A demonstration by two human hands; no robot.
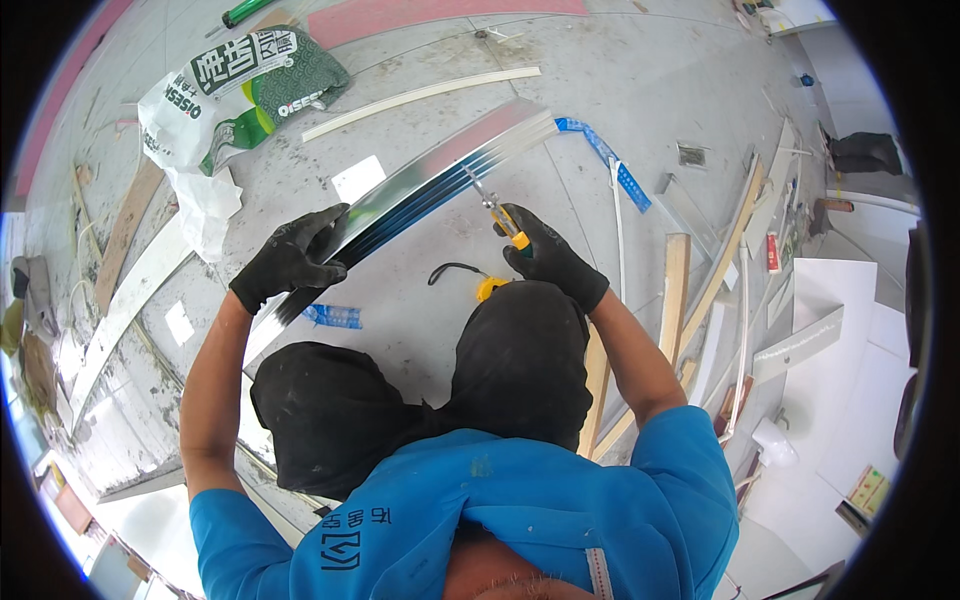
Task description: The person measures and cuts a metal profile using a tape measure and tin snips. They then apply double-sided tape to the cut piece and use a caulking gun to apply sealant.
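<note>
Both my hands wear black gloves. My left hand (292,254) is closed around the near left end of a long, shiny metal profile (400,185), with its thumb underneath. The profile slants up to the far right and has several dark, ridged grooves on the side facing me. My right hand (548,258) is wrapped round the yellow-and-green handles of hand snips (508,226). Their metal jaws point up and left, close to the grooved side; whether they touch it I cannot tell. Blue film (605,158) hangs from the profile's far end.
A yellow tape measure (490,288) with a black strap lies by my right knee. Another blue film scrap (333,316) is near my left knee. A white-and-green bag (245,90) and a white strip (420,102) lie farther off. Wooden strips (676,290) and trim lie at right.
</note>
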